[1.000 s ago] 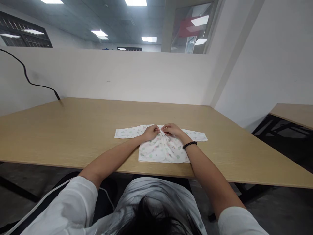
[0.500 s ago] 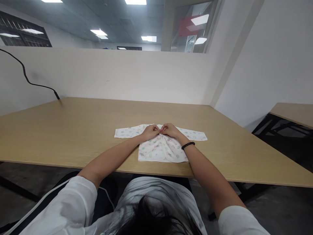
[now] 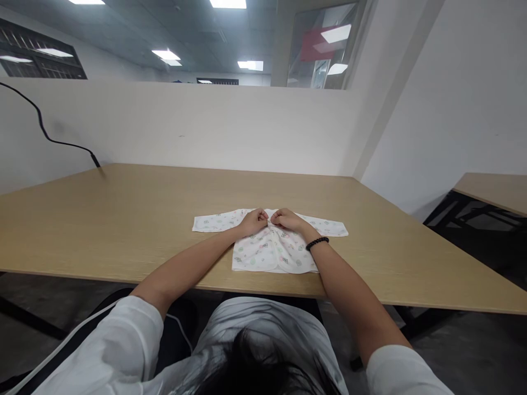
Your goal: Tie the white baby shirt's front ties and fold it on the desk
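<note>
A small white baby shirt with a pale coloured print lies flat near the table's front edge, its sleeves spread to both sides and its hem toward me. My left hand is closed in a pinch on the front opening, close below the neckline. Just to its right, my right hand pinches the other side of the same opening. A narrow gap separates the two sets of fingertips. The fingers hide the bit of cloth between them, and any fastener there is too small to make out.
The wooden table reaches back to a low white partition wall. A black cable hangs down to the table's far left corner. Another table with black legs stands at the right. A black bead bracelet circles my right wrist.
My fingertips, which met at the shirt's front opening, have drawn slightly apart, the left ones moving a little to the left. The shirt lies nearly unchanged.
</note>
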Demonstrator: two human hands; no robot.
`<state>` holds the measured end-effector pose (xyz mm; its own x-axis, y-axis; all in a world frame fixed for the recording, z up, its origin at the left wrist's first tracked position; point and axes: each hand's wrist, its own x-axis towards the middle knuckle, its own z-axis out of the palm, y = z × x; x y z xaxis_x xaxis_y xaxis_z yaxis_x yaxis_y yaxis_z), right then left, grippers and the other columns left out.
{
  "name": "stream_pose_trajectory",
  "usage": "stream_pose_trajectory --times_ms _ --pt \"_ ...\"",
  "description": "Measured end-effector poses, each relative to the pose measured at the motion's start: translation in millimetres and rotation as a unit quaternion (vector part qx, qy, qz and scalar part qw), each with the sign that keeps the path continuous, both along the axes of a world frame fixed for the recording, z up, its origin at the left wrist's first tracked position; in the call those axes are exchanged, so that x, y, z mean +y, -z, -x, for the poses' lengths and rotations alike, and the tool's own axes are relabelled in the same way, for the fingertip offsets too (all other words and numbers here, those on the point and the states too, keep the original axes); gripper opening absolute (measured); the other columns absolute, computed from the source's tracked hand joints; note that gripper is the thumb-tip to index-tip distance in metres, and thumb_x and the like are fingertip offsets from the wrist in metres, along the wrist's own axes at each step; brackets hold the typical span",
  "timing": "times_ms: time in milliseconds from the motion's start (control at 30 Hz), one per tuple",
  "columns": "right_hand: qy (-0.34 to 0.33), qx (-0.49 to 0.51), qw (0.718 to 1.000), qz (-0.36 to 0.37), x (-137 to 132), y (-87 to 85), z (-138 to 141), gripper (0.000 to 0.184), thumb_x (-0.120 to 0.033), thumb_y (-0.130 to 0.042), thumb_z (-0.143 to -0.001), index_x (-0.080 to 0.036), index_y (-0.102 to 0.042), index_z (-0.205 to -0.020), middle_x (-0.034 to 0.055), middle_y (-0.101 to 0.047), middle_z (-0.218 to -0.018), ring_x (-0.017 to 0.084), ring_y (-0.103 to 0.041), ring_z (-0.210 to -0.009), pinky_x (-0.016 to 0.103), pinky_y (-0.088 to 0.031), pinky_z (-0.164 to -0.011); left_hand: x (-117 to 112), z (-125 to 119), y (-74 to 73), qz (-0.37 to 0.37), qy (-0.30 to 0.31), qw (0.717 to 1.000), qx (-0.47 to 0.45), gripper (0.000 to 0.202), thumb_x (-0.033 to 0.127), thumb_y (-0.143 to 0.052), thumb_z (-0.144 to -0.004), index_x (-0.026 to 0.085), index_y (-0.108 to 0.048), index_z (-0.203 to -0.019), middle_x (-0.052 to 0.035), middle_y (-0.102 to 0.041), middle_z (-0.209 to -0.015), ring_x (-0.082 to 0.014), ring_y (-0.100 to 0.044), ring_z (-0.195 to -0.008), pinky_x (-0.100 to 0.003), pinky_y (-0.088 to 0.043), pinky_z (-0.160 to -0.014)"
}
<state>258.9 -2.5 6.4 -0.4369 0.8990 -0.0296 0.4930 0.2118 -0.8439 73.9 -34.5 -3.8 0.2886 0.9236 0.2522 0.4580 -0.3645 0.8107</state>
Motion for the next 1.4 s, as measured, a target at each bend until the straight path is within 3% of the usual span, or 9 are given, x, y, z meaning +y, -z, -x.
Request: stream_pose_trajectory --times_ms 167,300,467,667,1000,1200,1400 --pt "0.005 0.015 1.0 -0.001 3.4 6.1 0.9 0.008 -0.019 -0.053 -0.06 -0.019 -0.048 -0.054 -0.0055 -0.039 -0.046 0.009 -0.031 -0.047 0.024 -0.025 -0.047 3.7 1.1 3.0 -0.067 -0.026 0.996 0.061 0.014 0.012 -0.062 -0.071 0.018 -0.061 -0.084 0.0003 -0.062 -0.077 -0.0154 -0.057 -0.072 -0.026 -0.045 -0.067" --pt "0.024 0.016 1.0 -0.013 5.0 10.8 1.6 0.008 -0.018 -0.052 -0.063 -0.019 -0.051 -0.055 -0.005 -0.041 -0.047 0.01 -0.035 -0.048 0.023 -0.029 -0.047 4.8 1.4 3.3 -0.091 -0.013 0.992 0.086 0.01 0.014 -0.061 -0.073 0.018 -0.062 -0.082 0.0001 -0.062 -0.075 -0.016 -0.056 -0.071 -0.027 -0.044 -0.066" --pt "0.07 -0.004 0.997 -0.041 5.9 14.3 3.0 0.005 -0.016 -0.055 -0.066 -0.017 -0.058 -0.062 -0.0034 -0.049 -0.049 0.01 -0.041 -0.049 0.023 -0.033 -0.049 3.3 0.4 2.8 -0.095 -0.025 0.991 0.086 0.009 0.018 -0.054 -0.082 0.018 -0.061 -0.078 -0.0021 -0.065 -0.076 -0.0169 -0.058 -0.072 -0.027 -0.044 -0.066" --pt "0.134 -0.043 0.986 -0.091 5.4 12.2 6.9 0.005 -0.02 -0.063 -0.069 -0.015 -0.062 -0.068 0.0006 -0.061 -0.06 0.012 -0.051 -0.057 0.023 -0.035 -0.054 5.4 1.7 6.1 -0.098 -0.017 0.991 0.09 0.008 0.015 -0.057 -0.078 0.018 -0.062 -0.084 -0.0024 -0.066 -0.081 -0.0166 -0.059 -0.074 -0.027 -0.046 -0.067" --pt "0.123 -0.054 0.985 -0.104 -3.9 7.5 7.5 0.01 -0.026 -0.066 -0.07 -0.016 -0.063 -0.07 0.0006 -0.064 -0.062 0.012 -0.052 -0.057 0.023 -0.035 -0.053 9.5 1.9 8.6 -0.111 -0.013 0.987 0.113 0.007 0.014 -0.057 -0.076 0.019 -0.061 -0.08 -0.003 -0.066 -0.079 -0.0183 -0.059 -0.073 -0.029 -0.045 -0.067" --pt "0.151 -0.077 0.975 -0.146 -1.9 10.0 10.0 0.02 -0.035 -0.069 -0.072 -0.017 -0.061 -0.067 0.0003 -0.063 -0.064 0.013 -0.052 -0.06 0.023 -0.034 -0.055 9.5 1.9 11.6 -0.112 -0.018 0.987 0.112 0.009 0.015 -0.056 -0.078 0.019 -0.06 -0.084 -0.0025 -0.065 -0.08 -0.0184 -0.059 -0.075 -0.029 -0.046 -0.07" --pt "0.174 -0.132 0.96 -0.173 -4.3 11.6 15.9 0.018 -0.032 -0.067 -0.079 -0.016 -0.063 -0.071 0.0018 -0.065 -0.066 0.013 -0.051 -0.061 0.023 -0.033 -0.056 11.4 2.7 11.4 -0.123 -0.012 0.983 0.137 0.014 0.012 -0.054 -0.079 0.019 -0.062 -0.087 -0.0034 -0.065 -0.082 -0.0194 -0.06 -0.077 -0.03 -0.046 -0.073"
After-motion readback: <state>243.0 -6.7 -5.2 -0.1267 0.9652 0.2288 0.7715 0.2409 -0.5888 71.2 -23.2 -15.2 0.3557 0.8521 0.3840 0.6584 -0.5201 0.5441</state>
